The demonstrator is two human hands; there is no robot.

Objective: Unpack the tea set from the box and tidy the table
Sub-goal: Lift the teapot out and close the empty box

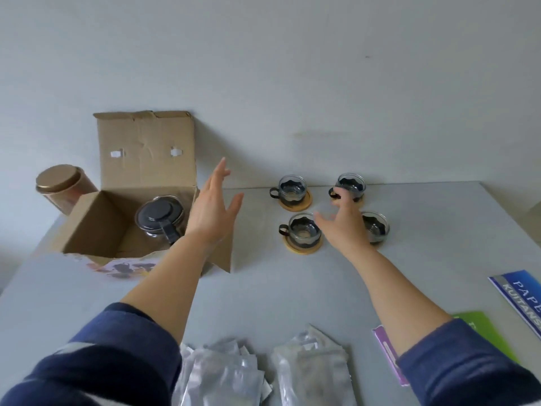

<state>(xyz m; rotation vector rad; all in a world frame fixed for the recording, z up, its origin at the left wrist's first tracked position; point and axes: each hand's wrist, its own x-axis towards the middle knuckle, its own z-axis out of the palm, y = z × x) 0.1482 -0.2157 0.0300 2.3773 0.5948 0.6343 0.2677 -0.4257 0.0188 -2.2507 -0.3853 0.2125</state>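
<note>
An open cardboard box (pixel 96 221) stands at the table's back left, and a glass teapot with a dark lid (pixel 159 216) sits inside it. My left hand (pixel 212 208) hovers open, fingers spread, over the box's right edge, holding nothing. Several glass cups stand on round wooden coasters at the back middle: one at the rear left (pixel 291 190), one at the rear right (pixel 351 183), one in front (pixel 301 230) and one partly hidden (pixel 376 227) behind my right hand. My right hand (pixel 342 224) is open among the cups, touching none that I can make out.
A copper-lidded canister (pixel 63 183) stands behind the box on the left. Silver foil pouches (pixel 222 373) lie at the near edge. A blue booklet (pixel 521 294), a green one (pixel 483 332) and a purple card (pixel 389 358) lie at the near right. The wall runs right behind the table.
</note>
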